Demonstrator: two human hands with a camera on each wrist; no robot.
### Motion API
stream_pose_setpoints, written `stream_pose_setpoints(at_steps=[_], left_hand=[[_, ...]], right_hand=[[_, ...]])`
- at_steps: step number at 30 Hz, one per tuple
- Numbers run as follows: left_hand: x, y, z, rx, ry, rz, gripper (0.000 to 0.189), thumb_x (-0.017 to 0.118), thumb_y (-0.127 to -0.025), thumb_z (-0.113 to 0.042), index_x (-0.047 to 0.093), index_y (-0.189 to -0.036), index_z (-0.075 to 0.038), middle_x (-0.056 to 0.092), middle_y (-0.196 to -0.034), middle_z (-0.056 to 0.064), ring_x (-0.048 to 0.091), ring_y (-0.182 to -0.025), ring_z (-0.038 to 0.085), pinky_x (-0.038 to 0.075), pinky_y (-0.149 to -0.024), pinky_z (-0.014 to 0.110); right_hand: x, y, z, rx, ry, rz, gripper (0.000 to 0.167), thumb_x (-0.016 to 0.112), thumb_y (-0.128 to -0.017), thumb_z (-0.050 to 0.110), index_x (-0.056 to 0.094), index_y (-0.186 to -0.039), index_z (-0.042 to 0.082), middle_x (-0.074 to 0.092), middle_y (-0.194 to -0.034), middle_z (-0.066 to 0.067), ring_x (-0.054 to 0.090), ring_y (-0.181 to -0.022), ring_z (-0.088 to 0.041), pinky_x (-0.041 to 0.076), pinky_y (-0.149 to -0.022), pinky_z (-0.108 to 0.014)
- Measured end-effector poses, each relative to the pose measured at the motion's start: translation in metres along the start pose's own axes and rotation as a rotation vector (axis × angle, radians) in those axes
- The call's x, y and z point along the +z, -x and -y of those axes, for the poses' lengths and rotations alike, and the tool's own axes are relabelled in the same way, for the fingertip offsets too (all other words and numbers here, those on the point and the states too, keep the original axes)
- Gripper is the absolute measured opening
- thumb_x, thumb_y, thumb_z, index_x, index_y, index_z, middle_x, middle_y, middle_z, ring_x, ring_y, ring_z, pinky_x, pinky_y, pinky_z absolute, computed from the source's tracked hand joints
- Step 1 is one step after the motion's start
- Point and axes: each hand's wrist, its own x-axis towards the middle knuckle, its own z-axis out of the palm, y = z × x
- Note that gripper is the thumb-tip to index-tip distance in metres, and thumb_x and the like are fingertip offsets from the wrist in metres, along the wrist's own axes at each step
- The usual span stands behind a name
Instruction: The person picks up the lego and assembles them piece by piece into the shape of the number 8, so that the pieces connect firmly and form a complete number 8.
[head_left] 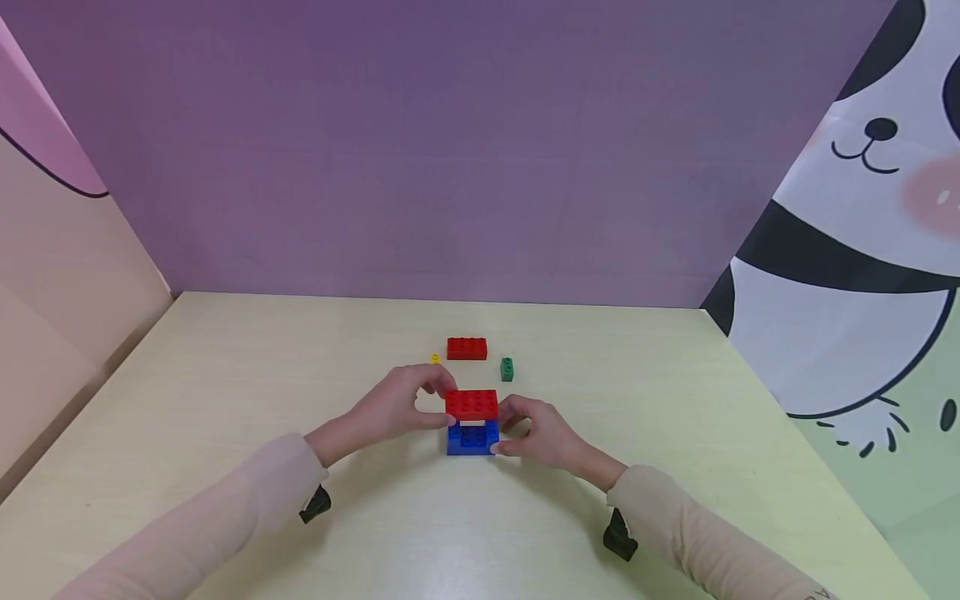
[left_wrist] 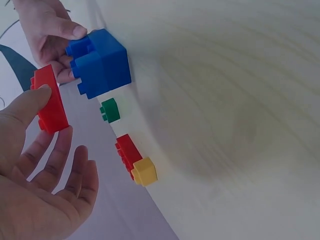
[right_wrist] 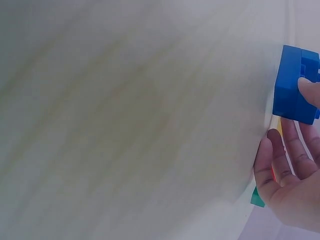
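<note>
My left hand (head_left: 397, 406) pinches a red toy building brick (head_left: 471, 406) between thumb and fingers, studs up. The red brick is held above a studded blue block build (head_left: 469, 446) on the table, and a gap shows between them in the left wrist view. This blue build (left_wrist: 106, 64) has raised ends and a lower middle. My right hand (head_left: 546, 433) grips it at its right side, with the thumb (right_wrist: 309, 90) on the near face and the fingers behind.
Beyond the hands, a second red brick (head_left: 467, 349), a small green brick (head_left: 507, 369) and a small yellow brick (head_left: 435, 358) stand on the pale wooden table (head_left: 300, 342). A purple wall (head_left: 450, 167) rises at the table's back edge.
</note>
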Motion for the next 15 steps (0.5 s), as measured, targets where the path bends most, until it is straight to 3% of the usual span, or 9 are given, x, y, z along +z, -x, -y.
stream_pose_setpoints(at_steps=[15], left_hand=[[0.0094,0.0049,-0.001,-0.013,-0.003,0.055,0.036,0.078,-0.071,-0.023,0.06,-0.102,-0.019,0.061,-0.096,-0.008,0.053,-0.096,0.016,0.047,-0.08,0.031]], right_hand=[[0.0008,-0.0009,-0.005,-0.033,-0.024,0.005,0.037,0.074,-0.075,0.014,0.056,-0.107,0.007,0.062,-0.101,-0.006,0.058,-0.094,-0.022,0.052,-0.072,-0.025]])
